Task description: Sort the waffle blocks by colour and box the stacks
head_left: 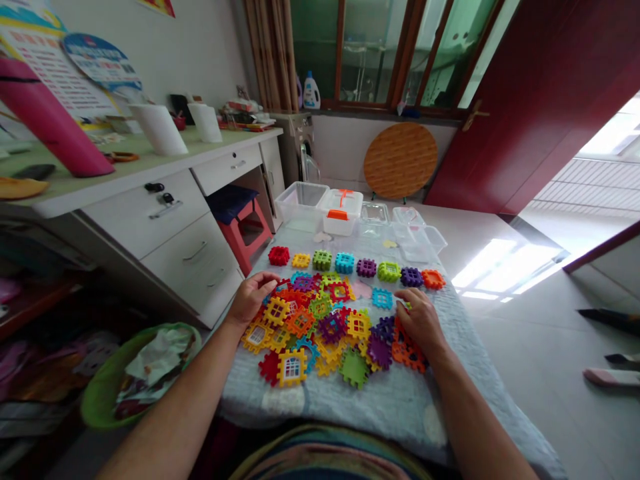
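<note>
A heap of colourful interlocking plastic tiles (pixel 325 327) lies on a table covered by a light blue cloth (pixel 380 400). My left hand (pixel 250 298) rests on the heap's left edge, fingers curled over red and yellow tiles. My right hand (pixel 420 320) sits on the heap's right edge, fingers bent down onto orange and purple tiles. Whether either hand grips a tile is unclear. Behind the heap stands a row of several small stacks, from a red stack (pixel 279 255) on the left to an orange stack (pixel 433 279) on the right.
Clear plastic boxes (pixel 303 200), one with an orange-handled lid (pixel 340 213), stand at the table's far end. A white desk with drawers (pixel 165 220) is on the left, a red stool (pixel 245 230) under it. A green basket (pixel 100 393) sits at lower left.
</note>
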Demonstrator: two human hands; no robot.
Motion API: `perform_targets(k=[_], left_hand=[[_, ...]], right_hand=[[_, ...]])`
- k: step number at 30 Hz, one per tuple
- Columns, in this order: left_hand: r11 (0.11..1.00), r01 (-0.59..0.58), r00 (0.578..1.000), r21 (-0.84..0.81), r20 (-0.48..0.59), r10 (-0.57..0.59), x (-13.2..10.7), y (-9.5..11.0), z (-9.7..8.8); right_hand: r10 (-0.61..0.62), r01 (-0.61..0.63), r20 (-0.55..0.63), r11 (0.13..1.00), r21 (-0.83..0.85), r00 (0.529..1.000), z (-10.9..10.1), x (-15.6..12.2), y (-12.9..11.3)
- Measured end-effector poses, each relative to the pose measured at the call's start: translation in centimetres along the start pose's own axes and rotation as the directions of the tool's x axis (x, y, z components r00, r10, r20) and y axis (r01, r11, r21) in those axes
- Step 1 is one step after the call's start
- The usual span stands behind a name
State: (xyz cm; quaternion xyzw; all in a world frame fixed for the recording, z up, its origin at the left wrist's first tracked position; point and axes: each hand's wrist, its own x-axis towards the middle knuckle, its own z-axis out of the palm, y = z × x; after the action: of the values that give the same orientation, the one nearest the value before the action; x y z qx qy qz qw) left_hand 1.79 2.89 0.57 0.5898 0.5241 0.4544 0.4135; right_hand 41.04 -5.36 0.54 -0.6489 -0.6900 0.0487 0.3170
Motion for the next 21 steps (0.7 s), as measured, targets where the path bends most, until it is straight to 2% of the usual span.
perform_targets(k=[3, 5, 7, 10, 15, 18, 21], left_hand=[[0.997, -0.052, 0.998, 0.060, -0.015, 0.053, 0.0, 0.5, -0.3], [0.977, -0.131, 0.991, 0.168, 0.025, 0.129, -0.3, 1.4, -0.9], [0.926, -0.224, 0.972, 0.303, 0.134, 0.192, -0.9, 2.7, -1.6], [0.818, -0.347, 0.924, 0.459, 0.317, 0.214, -2.3, 4.4, -2.6], [0.711, -0.450, 0.861, 0.540, 0.473, 0.186, -4.0, 4.9, -2.6], [0.674, -0.467, 0.852, 0.573, 0.496, 0.169, -4.3, 4.8, -2.0], [0.655, -0.451, 0.869, 0.606, 0.467, 0.167, -4.2, 5.0, -1.5]], right_hand=[[-0.017, 0.017, 0.001, 1.000, -0.007, 1.000, 0.3, 0.0, 0.3], [-0.019, 0.019, 0.014, 1.000, -0.005, 1.000, 0.5, 0.0, 0.4], [-0.020, 0.020, 0.019, 1.000, 0.000, 1.000, 0.6, -0.1, 0.5], [-0.019, 0.019, 0.010, 1.000, 0.009, 1.000, 0.6, -0.1, 0.6], [-0.022, 0.022, 0.002, 1.000, 0.015, 1.000, 0.6, 0.0, 0.4], [-0.025, 0.025, -0.006, 1.000, 0.018, 1.000, 0.6, -0.1, 0.4], [-0.030, 0.030, -0.010, 0.999, 0.025, 1.000, 0.7, -0.1, 0.5]])
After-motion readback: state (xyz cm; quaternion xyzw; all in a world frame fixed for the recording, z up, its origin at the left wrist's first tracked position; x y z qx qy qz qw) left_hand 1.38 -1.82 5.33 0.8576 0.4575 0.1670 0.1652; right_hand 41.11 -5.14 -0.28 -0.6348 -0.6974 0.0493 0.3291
